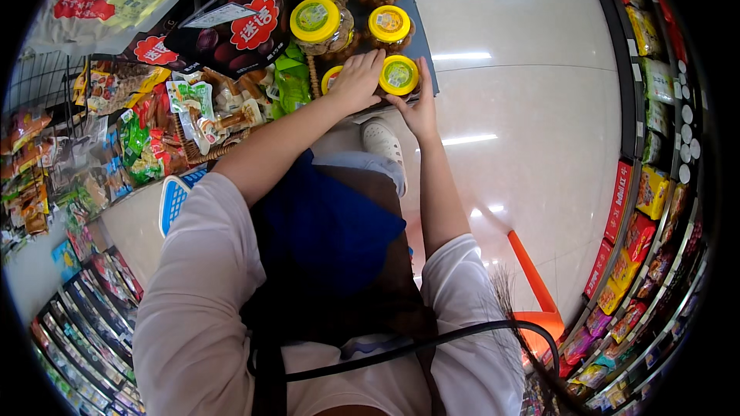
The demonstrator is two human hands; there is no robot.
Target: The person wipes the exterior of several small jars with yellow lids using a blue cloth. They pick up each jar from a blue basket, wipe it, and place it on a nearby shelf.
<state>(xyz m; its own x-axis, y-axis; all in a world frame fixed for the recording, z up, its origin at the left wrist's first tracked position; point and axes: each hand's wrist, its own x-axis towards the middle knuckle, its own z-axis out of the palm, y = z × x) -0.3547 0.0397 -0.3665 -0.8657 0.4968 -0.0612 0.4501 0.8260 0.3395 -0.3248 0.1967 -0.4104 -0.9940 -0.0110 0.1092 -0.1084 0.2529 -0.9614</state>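
Observation:
My right hand [420, 107] curves around the right and near side of a clear plastic jar with a yellow lid [399, 75], at the front corner of a dark display shelf [425, 40]. My left hand [357, 81] lies over the jar's left side, its fingers pointing away from me. Both hands touch this jar. Partly under my left hand, another yellow-lidded jar [329, 78] shows. Behind stand several more such jars, among them one with an orange-patterned label [389, 23] and a taller-standing one [315, 20] with brown contents. The jars' undersides are hidden.
Wicker baskets [199, 156] of packaged snacks stand to the left, below large hanging black bags [231, 29]. A blue plastic basket [173, 202] is on the floor at left. An orange plastic object [532, 277] stands at lower right. Stocked shelves [630, 127] line the right side.

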